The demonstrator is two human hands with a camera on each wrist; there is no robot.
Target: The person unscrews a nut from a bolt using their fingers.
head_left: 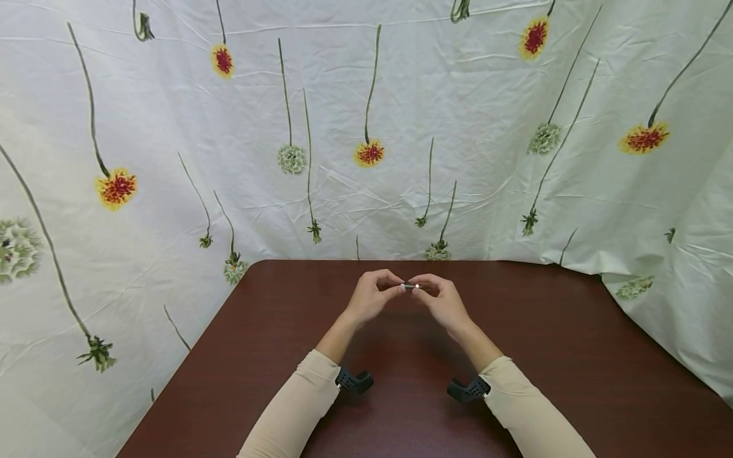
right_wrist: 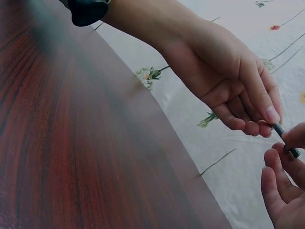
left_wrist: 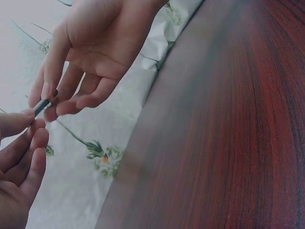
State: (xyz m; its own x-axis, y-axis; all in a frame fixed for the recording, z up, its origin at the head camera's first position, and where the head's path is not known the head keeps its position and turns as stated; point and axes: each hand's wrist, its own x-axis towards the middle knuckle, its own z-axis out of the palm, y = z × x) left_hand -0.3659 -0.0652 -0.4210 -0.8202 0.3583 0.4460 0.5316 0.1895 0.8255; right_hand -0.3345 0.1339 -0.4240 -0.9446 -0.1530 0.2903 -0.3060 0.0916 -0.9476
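Note:
Above the table, a small dark threaded bolt [right_wrist: 279,128] is held between the fingertips of both hands. My left hand [head_left: 369,296] pinches one end with thumb and fingers. At the other end, my right hand [head_left: 441,300] pinches it the same way. In the left wrist view the bolt [left_wrist: 42,106] spans the gap between the two hands, with a bright metallic spot near its middle. Threads are visible in the right wrist view. Both ends are partly covered by fingers, so a bolt head or nut cannot be made out.
The dark reddish-brown table [head_left: 286,331] spreads below both forearms. Behind it hangs a white flower-printed cloth [head_left: 401,203], which also runs along the left and overlaps the table's right edge. Each wrist wears a black band, such as the left band [head_left: 355,381].

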